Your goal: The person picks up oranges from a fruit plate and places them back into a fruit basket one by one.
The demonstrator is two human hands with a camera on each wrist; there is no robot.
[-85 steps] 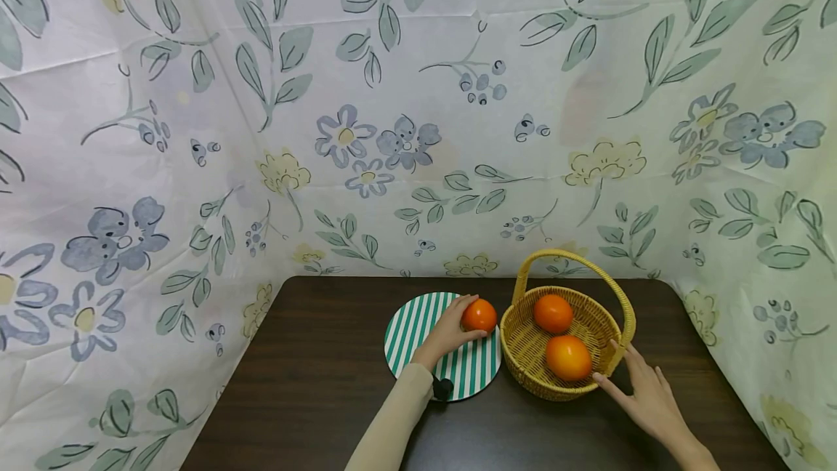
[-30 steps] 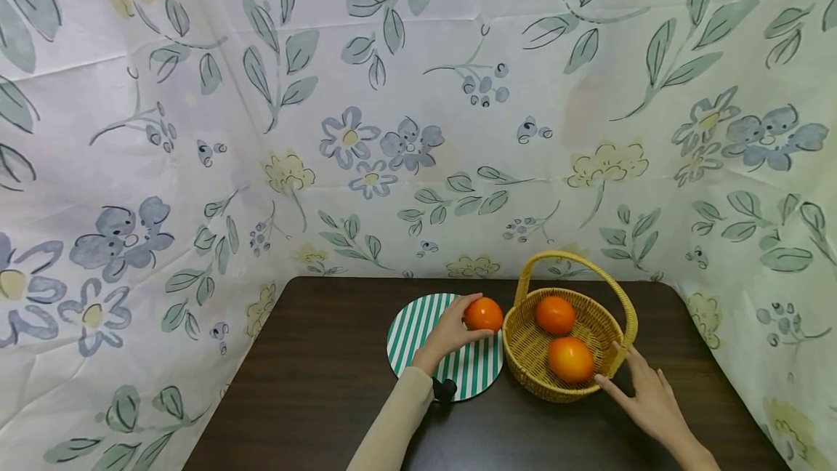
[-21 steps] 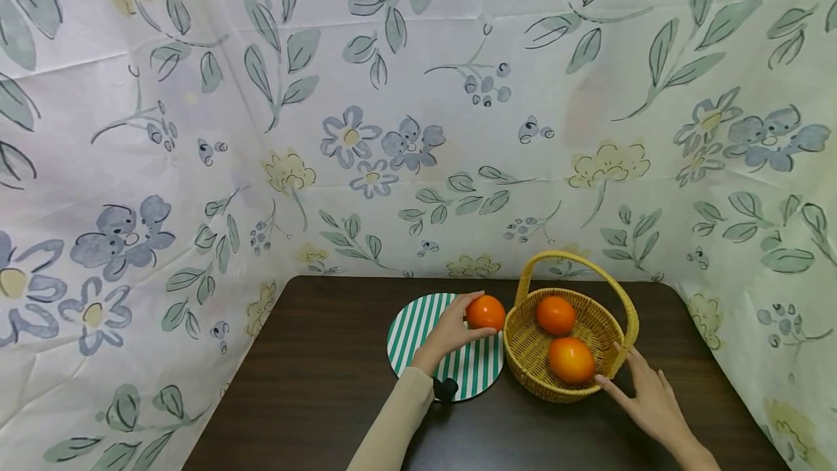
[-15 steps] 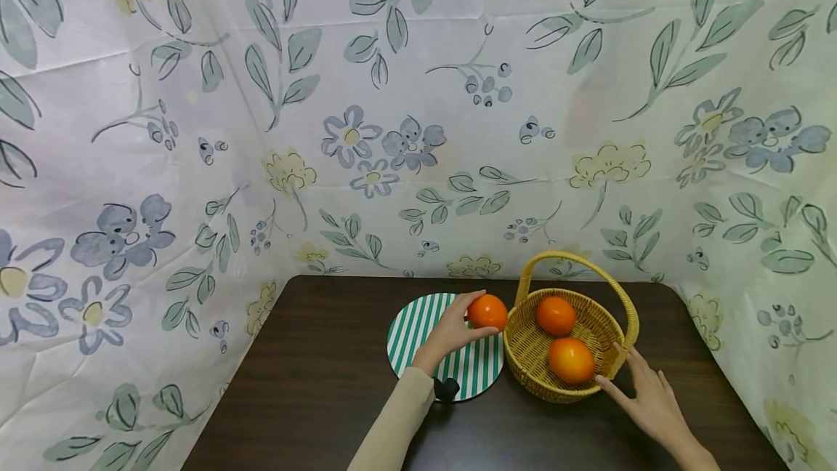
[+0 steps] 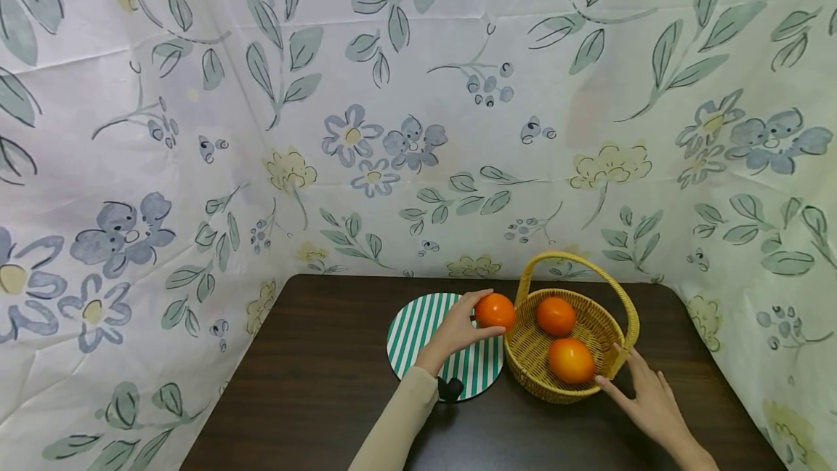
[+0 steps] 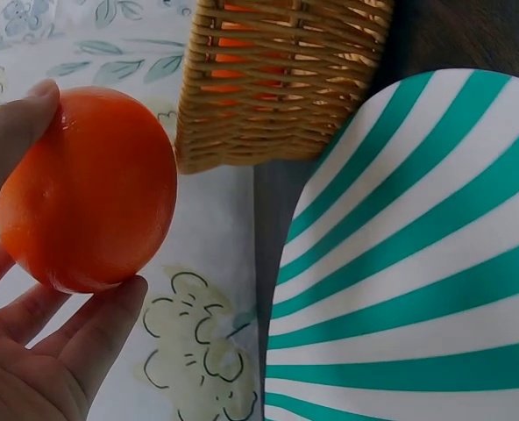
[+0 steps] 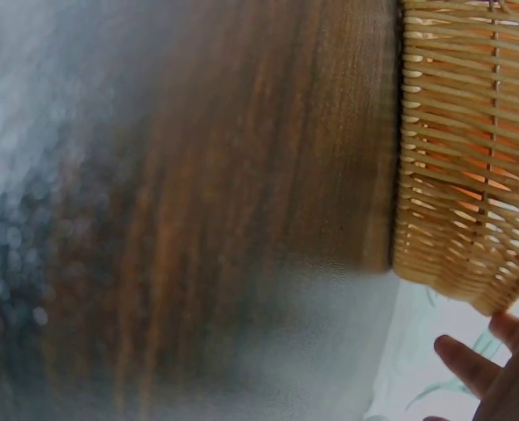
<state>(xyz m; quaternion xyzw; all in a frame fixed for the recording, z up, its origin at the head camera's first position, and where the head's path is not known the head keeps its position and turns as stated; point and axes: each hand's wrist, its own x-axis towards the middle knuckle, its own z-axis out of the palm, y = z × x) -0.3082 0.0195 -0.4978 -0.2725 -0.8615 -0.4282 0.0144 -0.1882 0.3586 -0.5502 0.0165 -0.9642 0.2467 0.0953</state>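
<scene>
My left hand point(image 5: 455, 328) holds a round, smooth, shiny orange fruit point(image 5: 495, 312) between thumb and fingertips. In the left wrist view the held fruit point(image 6: 93, 189) shows clearly, with the fingers point(image 6: 110, 329) curved around its side. The fruit is over the right edge of a round green-and-white striped mat point(image 5: 425, 333), right at the basket's left rim. The yellow wicker basket point(image 5: 536, 384) has a tall arched handle and holds two similar orange fruits point(image 5: 556, 315). My right hand point(image 5: 654, 398) touches the basket's right side near the handle base, fingers spread and fairly straight.
A dark brown wooden table point(image 5: 314, 384) carries everything. Floral-printed cloth point(image 5: 418, 224) hangs behind it and along both sides. A small black object point(image 5: 450, 389) sits at my left wrist, above the mat's lower edge.
My left hand has carried the orange fruit rightward from over the mat to the basket's left rim. My right hand and the basket keep their places.
</scene>
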